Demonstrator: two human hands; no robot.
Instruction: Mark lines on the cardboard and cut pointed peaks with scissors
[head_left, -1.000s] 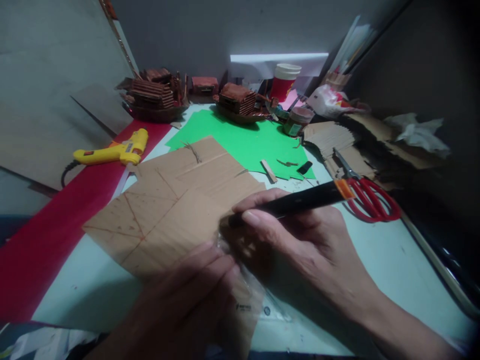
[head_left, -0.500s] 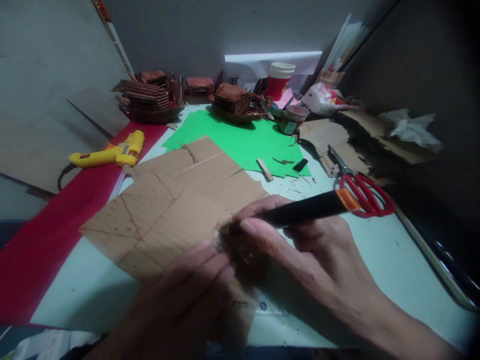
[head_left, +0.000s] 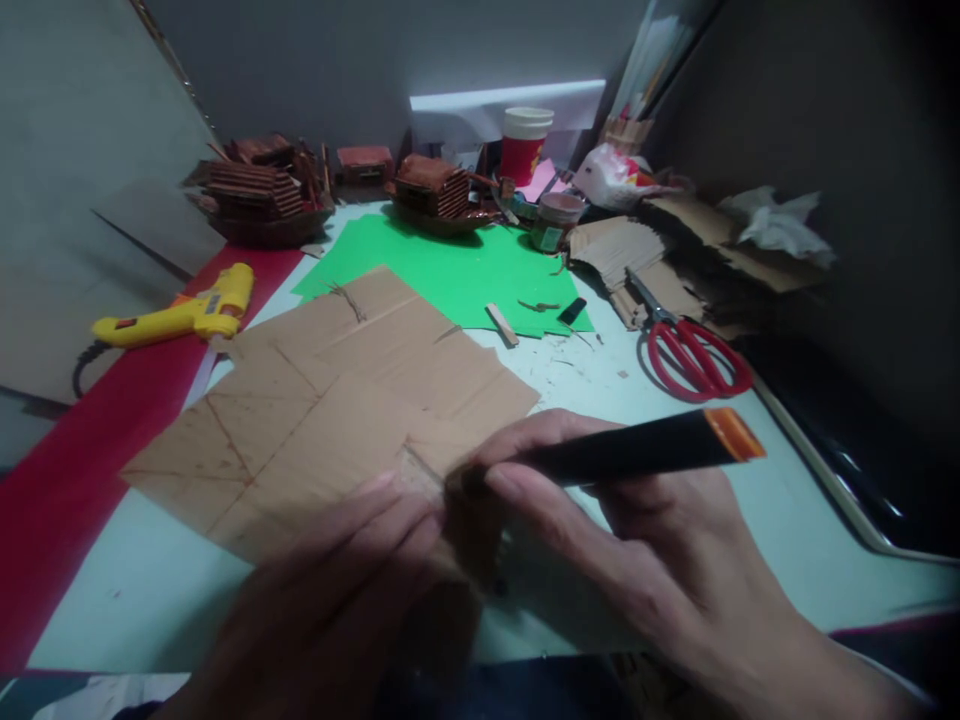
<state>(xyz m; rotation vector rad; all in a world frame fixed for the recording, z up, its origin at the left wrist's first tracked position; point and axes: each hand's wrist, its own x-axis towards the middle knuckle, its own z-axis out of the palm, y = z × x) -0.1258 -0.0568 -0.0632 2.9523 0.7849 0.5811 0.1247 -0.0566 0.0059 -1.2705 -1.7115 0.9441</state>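
In the head view, my right hand (head_left: 630,530) grips a black marker (head_left: 622,450) with an orange end. Its tip is low over a brown cardboard sheet (head_left: 360,390), which carries several reddish-brown drawn lines. My left hand (head_left: 352,560) lies beside the tip, its fingers together and pressing a small, partly see-through piece (head_left: 418,480) onto the cardboard. A short dark line runs along that piece toward the marker. The left thumb and the exact contact of the tip are hidden.
A yellow glue gun (head_left: 180,308) lies on red paper at left, and red-handled scissors (head_left: 694,355) lie at right. Brown model boats (head_left: 435,195), a paint jar (head_left: 556,222) and a red-and-white cup (head_left: 525,145) stand behind green paper (head_left: 480,270). Torn cardboard (head_left: 622,250) sits back right.
The view has turned right, so the table things appear farther left. The marker has moved right along the small piece, and a dark line shows behind its tip.
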